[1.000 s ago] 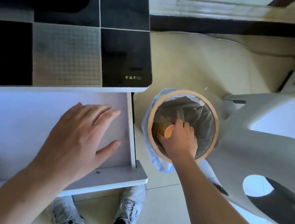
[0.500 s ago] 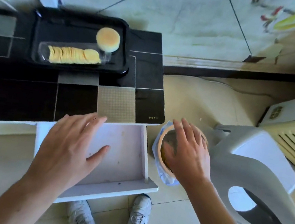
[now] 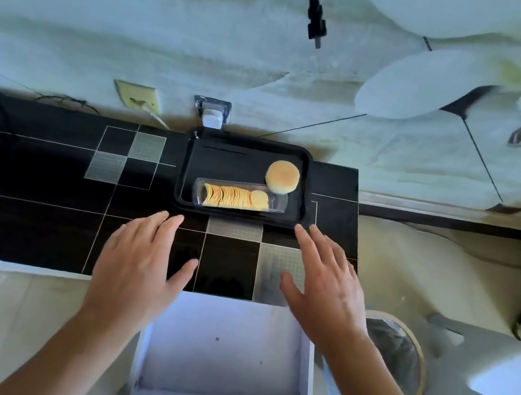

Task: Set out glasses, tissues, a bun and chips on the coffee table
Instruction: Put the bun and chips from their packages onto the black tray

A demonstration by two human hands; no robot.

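From where I sit at the remote feed, my left hand [image 3: 139, 263] and right hand [image 3: 323, 285] hang over the glossy black coffee table [image 3: 47, 177], fingers straight and spread, thumbs angled inward, neither holding anything (whether the palms touch the surface I cannot tell). Just beyond the fingertips lies a shallow black tray [image 3: 303, 184] with rounded corners, set against the wall edge of the table. In it rests a round, smooth-topped golden bun [image 3: 282, 177], and touching it on the near side a clear plastic sleeve holding a stack of thin yellow chips [image 3: 234, 197], lying on its side along the tray's front rim. The tabletop is patterned with thin white lines and grey dotted squares. Below my wrists a white drawer [image 3: 223, 358] stands pulled open, its matte floor speckled with a few dark specks. To the right, a round wood-rimmed bin [image 3: 413, 349] lined with a thin plastic bag sits on the pale floor.
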